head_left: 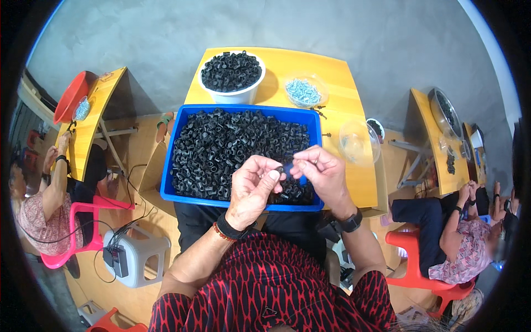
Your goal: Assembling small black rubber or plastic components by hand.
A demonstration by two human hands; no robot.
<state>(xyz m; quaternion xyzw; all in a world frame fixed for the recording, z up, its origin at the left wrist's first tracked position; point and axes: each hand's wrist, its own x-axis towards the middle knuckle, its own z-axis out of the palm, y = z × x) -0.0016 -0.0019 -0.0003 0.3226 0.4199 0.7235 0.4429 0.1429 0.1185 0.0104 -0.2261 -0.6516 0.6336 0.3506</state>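
Note:
My left hand (254, 185) pinches a small black plastic part (280, 170) between thumb and fingers, above the front right of a blue tray (240, 203). Close beside it, my right hand (322, 170) has its fingertips pressed together; whatever is between them is too small and blurred to name. The tray is heaped with black plastic parts (221, 144) of a short, ring-like shape. Behind it, a white bucket (235, 97) is piled with similar black pieces. A clear bowl (321, 89) of pale blue, screw-like pieces (302, 92) stands at the back right.
The yellow table (343, 72) also carries a clear plastic bowl (357, 143) at the right and a few loose dark pieces (326, 135). People sit at other tables on both sides. A grey stool (135, 257) with cables stands at left, a red stool (409, 260) at right.

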